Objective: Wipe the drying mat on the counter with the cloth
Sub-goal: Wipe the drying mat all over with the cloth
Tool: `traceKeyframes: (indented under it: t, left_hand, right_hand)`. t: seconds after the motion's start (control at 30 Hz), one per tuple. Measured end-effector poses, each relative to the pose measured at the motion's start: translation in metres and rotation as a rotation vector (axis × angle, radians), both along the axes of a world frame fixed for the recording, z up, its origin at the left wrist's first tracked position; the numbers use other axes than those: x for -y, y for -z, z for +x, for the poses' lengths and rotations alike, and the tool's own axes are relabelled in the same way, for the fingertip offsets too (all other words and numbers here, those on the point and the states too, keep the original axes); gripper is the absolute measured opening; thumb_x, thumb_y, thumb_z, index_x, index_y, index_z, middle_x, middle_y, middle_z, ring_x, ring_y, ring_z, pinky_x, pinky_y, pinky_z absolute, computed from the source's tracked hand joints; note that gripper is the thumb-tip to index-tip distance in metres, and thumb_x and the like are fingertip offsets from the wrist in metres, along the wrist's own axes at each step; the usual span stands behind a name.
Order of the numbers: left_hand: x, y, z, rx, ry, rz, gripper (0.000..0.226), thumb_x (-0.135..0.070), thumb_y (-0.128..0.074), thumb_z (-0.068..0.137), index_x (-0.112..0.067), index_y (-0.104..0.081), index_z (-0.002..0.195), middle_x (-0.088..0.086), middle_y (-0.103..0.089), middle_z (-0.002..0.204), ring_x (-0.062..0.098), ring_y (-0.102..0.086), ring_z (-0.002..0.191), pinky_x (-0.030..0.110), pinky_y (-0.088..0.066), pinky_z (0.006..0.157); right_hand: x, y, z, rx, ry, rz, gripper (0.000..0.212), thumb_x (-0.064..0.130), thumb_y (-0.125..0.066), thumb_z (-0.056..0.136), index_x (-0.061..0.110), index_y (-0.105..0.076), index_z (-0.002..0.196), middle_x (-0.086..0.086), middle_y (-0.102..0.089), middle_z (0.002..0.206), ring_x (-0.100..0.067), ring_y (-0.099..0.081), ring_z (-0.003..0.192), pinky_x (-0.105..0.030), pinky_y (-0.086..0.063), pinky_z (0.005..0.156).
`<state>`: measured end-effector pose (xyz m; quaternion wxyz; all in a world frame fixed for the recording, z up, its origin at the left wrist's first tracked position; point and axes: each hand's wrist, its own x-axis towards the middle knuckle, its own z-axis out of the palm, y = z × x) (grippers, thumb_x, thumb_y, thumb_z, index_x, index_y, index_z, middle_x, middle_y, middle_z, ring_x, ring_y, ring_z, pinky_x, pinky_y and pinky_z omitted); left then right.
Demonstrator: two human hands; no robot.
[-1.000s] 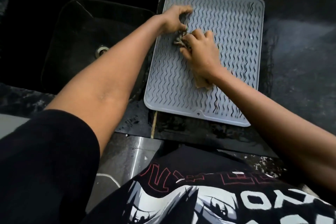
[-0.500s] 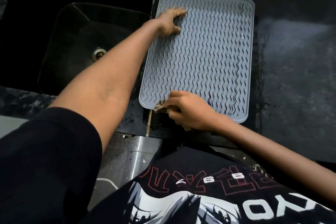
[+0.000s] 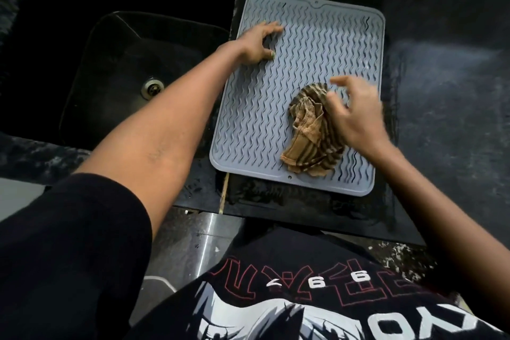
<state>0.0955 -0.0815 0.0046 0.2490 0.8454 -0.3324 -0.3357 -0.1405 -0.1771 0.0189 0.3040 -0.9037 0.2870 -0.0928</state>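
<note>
A grey ribbed drying mat (image 3: 311,44) lies flat on the dark counter, just right of the sink. A crumpled brown striped cloth (image 3: 309,132) sits on the mat's near right part. My left hand (image 3: 256,44) presses down on the mat's far left area with fingers spread and holds nothing. My right hand (image 3: 356,116) is blurred at the cloth's right side. Its palm is over the cloth's edge and its fingers are lifted and apart, not closed around the cloth.
A black sink (image 3: 116,72) with a metal drain (image 3: 152,87) lies left of the mat. Dark, wet-looking counter (image 3: 447,107) stretches to the right. The counter's front edge (image 3: 303,218) runs just below the mat, close to my torso.
My right hand swept the cloth from the mat's middle to its near left corner, then right and up to the near right part, where its fingers opened. My left hand stayed on the mat.
</note>
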Motion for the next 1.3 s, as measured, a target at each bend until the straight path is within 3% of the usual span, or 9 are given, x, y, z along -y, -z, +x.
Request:
traceKeyframes:
  t: [0.17,0.23,0.33,0.47,0.6,0.73,0.93,1.13,1.3]
  left_hand:
    - [0.003,-0.008,0.004,-0.069,-0.025,-0.037,0.053,-0.012,-0.057,0.094,-0.015,-0.041,0.144,-0.001,-0.034,0.154,0.014,-0.033,0.140,0.027,-0.027,0.115]
    - [0.005,-0.013,0.008,-0.099,-0.079,-0.080,0.036,-0.031,-0.044,0.101,-0.016,-0.051,0.133,0.003,-0.050,0.137,0.012,-0.045,0.124,0.026,-0.035,0.102]
    - [0.012,-0.019,0.019,-0.146,-0.208,-0.188,0.054,-0.047,-0.022,0.103,-0.012,-0.051,0.132,0.004,-0.056,0.124,0.014,-0.051,0.115,0.018,-0.040,0.089]
    - [0.017,-0.022,0.038,-0.199,-0.354,-0.268,0.064,-0.051,-0.015,0.102,-0.009,-0.057,0.126,0.003,-0.063,0.112,0.010,-0.060,0.086,0.015,-0.046,0.060]
    - [0.023,-0.019,0.061,-0.183,-0.425,-0.291,0.067,-0.054,-0.012,0.100,-0.013,-0.062,0.119,0.002,-0.067,0.113,0.011,-0.060,0.083,0.021,-0.045,0.063]
    - [0.027,-0.010,0.086,-0.221,-0.454,-0.301,0.071,-0.057,-0.011,0.099,-0.014,-0.063,0.118,0.002,-0.067,0.110,0.011,-0.061,0.080,0.026,-0.046,0.068]
    - [0.037,0.010,0.107,-0.221,-0.584,-0.355,0.069,-0.062,-0.015,0.097,-0.017,-0.066,0.105,-0.005,-0.069,0.094,0.005,-0.063,0.058,0.020,-0.050,0.054]
    - [0.045,0.020,0.113,-0.013,-0.606,-0.374,0.054,-0.063,-0.019,0.095,-0.029,-0.060,0.093,-0.007,-0.067,0.098,0.016,-0.065,0.094,0.038,-0.052,0.089]
    - [0.049,0.015,0.113,-0.004,-0.560,-0.291,0.061,-0.067,-0.014,0.093,-0.028,-0.061,0.096,-0.005,-0.068,0.102,0.018,-0.064,0.097,0.037,-0.049,0.091]
  right_hand:
    - [-0.049,0.034,-0.016,-0.311,-0.173,-0.297,0.065,0.043,-0.050,0.087,0.021,-0.027,0.144,-0.005,-0.028,0.152,-0.031,-0.030,0.128,-0.047,-0.026,0.101]
    - [-0.039,0.034,-0.009,-0.239,-0.145,-0.354,0.059,0.025,-0.052,0.085,0.020,-0.035,0.142,-0.004,-0.038,0.146,-0.032,-0.037,0.118,-0.044,-0.030,0.093]
    - [-0.019,0.025,0.010,-0.121,-0.119,-0.135,0.048,0.006,-0.052,0.084,0.019,-0.050,0.130,-0.003,-0.053,0.127,-0.030,-0.046,0.105,-0.047,-0.042,0.089]
    - [-0.015,0.005,0.053,0.120,-0.074,-0.011,0.045,0.006,-0.062,0.082,0.023,-0.056,0.124,-0.001,-0.057,0.120,-0.023,-0.045,0.103,-0.038,-0.041,0.089]
    - [-0.054,0.020,0.092,-0.031,-0.420,-0.087,0.041,0.028,-0.057,0.089,0.027,-0.051,0.130,0.000,-0.046,0.138,-0.029,-0.039,0.110,-0.043,-0.038,0.091]
    - [-0.039,0.034,0.121,-0.005,-0.593,-0.285,0.033,0.019,-0.053,0.092,0.019,-0.059,0.124,-0.005,-0.056,0.123,-0.031,-0.042,0.100,-0.040,-0.036,0.077]
    - [0.010,0.037,0.207,0.016,-0.312,-0.197,0.021,0.014,-0.054,0.087,0.020,-0.063,0.105,-0.010,-0.052,0.113,-0.029,-0.043,0.104,-0.046,-0.042,0.083]
    - [0.042,0.029,0.264,0.074,-0.229,-0.342,0.013,0.032,-0.051,0.086,0.020,-0.055,0.089,-0.001,-0.042,0.099,-0.026,-0.047,0.092,-0.040,-0.042,0.088]
    - [0.041,0.010,0.246,0.072,-0.193,-0.050,0.010,0.024,-0.066,0.082,0.024,-0.067,0.092,-0.004,-0.058,0.106,-0.019,-0.054,0.097,-0.038,-0.048,0.089]
